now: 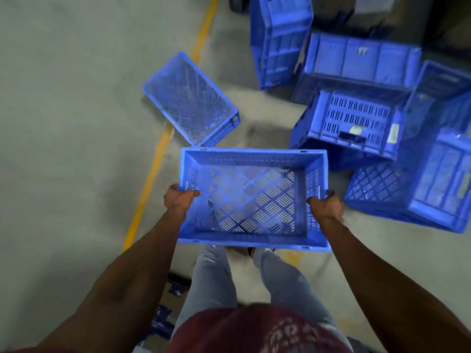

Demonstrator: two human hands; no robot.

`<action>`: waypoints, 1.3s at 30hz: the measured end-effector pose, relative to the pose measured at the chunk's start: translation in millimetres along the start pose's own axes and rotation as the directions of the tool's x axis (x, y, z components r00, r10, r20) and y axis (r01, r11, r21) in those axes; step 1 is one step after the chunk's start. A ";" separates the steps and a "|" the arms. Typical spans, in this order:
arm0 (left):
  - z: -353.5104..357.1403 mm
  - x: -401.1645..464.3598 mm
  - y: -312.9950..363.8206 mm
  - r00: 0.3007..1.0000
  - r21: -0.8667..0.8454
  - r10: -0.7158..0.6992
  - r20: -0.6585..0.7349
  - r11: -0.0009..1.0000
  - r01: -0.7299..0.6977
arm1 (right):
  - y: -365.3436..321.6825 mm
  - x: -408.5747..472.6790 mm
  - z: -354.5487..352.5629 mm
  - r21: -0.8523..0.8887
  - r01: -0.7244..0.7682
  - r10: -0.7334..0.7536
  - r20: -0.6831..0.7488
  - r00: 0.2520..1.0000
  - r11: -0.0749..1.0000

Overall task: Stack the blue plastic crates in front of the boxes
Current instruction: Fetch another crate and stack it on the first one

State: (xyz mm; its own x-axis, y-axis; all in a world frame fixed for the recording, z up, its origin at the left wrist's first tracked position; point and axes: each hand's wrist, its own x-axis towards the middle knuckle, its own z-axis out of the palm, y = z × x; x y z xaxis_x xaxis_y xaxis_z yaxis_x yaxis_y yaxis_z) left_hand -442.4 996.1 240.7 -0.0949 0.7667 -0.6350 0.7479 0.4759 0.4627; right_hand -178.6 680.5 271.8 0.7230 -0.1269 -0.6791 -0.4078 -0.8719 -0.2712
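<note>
I hold an empty blue plastic crate (252, 197) level at waist height, open side up, its lattice bottom showing. My left hand (179, 198) grips the crate's left short wall, thumb over the rim. My right hand (327, 206) grips the right short wall the same way. Another blue crate (191, 98) lies on the floor ahead to the left, tilted. A jumble of several more blue crates (356, 118) lies on the floor to the right, some on their sides. A tall blue stack (279, 39) stands at the top centre.
A yellow floor line (153, 171) runs diagonally across the grey concrete. Dark shapes (369, 11) sit behind the crates at the top right, too blurred to identify. My legs in grey trousers (216, 281) are below the held crate.
</note>
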 end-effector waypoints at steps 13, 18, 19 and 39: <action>-161.8 -47.2 -18.3 0.976 -0.311 -0.094 -0.198 0.950 0.029 | -146.0 -152.9 -36.4 -0.176 0.236 -0.241 -0.004 0.971 0.956; -233.6 -29.1 -33.4 0.959 -0.406 -0.182 -0.217 0.910 0.081 | -219.4 -203.4 2.9 -0.213 0.377 -0.377 0.042 0.925 0.901; -247.8 -20.3 -40.6 0.957 -0.427 -0.192 -0.219 0.901 0.083 | -233.9 -214.6 13.4 -0.216 0.409 -0.408 0.055 0.911 0.886; -514.6 67.3 -60.4 0.734 -0.798 -0.555 -0.391 0.602 0.029 | -515.1 -394.8 301.6 -0.144 0.856 -0.744 0.437 0.505 0.497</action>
State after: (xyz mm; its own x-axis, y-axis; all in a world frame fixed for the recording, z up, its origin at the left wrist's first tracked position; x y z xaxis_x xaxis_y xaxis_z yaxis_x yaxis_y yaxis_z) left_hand -832.0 1240.8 488.3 -0.7417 0.4676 -0.4808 -0.0769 0.6529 0.7536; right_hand -422.2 1322.3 473.9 0.4249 0.7913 -0.4397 0.4962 -0.6099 -0.6179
